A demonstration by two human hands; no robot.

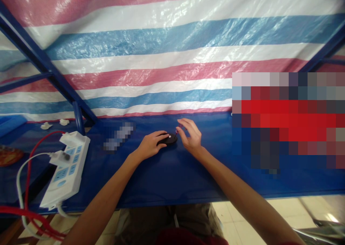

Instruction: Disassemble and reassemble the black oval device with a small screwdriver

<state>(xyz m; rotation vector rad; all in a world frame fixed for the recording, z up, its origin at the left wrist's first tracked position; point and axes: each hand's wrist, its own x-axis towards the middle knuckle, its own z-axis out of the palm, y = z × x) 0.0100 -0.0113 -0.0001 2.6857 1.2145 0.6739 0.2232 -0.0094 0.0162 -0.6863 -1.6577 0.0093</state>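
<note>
A round, flat black disc (172,140) lies on the blue tabletop in front of me, with a small white spot on its top. My left hand (151,145) grips the disc from the left, fingers over its far side and thumb along the near side. From the right, my right hand (192,134) pinches a small screwdriver (177,131) with a purplish handle between thumb and fingers. Its thin dark shaft slants down toward the disc's right part; whether the tip touches is too small to tell.
A white power strip (77,166) with plugs and red and white cables stands at left. Crumpled white scraps (46,125) lie behind it. Blurred blocks hide an item left of centre and a large area at right. Blue frame bars (51,72) and a striped sheet (161,43) close the back.
</note>
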